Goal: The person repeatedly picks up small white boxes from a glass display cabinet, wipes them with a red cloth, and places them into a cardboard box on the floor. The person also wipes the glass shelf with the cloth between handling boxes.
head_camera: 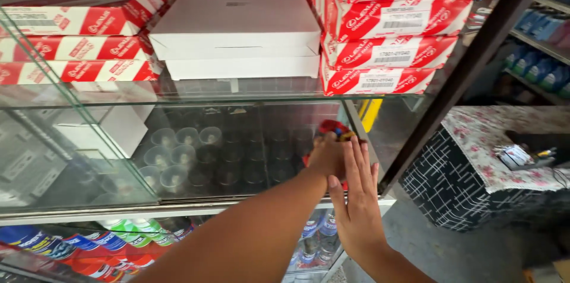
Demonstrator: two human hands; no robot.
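While the left hand (328, 155) reaches into the glass cabinet (249, 200) gripping a small red object (332, 128) at two o'clock of the lidded jars (178, 155), the right hand (356, 200) lies flat and spread against the glass, the object not yet set down.

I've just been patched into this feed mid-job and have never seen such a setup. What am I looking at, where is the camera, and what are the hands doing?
There is no machine here: one camera worn on a person's head looks down at their two bare hands in front of a glass display cabinet. The left hand reaches onto the middle shelf and grips a small red object; what it is I cannot tell. The right hand lies open and flat at the cabinet's right edge, beside the left wrist. On that shelf stand rows of small cans. Above lie plain white flat boxes between stacks of red-and-white boxes. The bottom shelf holds colourful spray cans.
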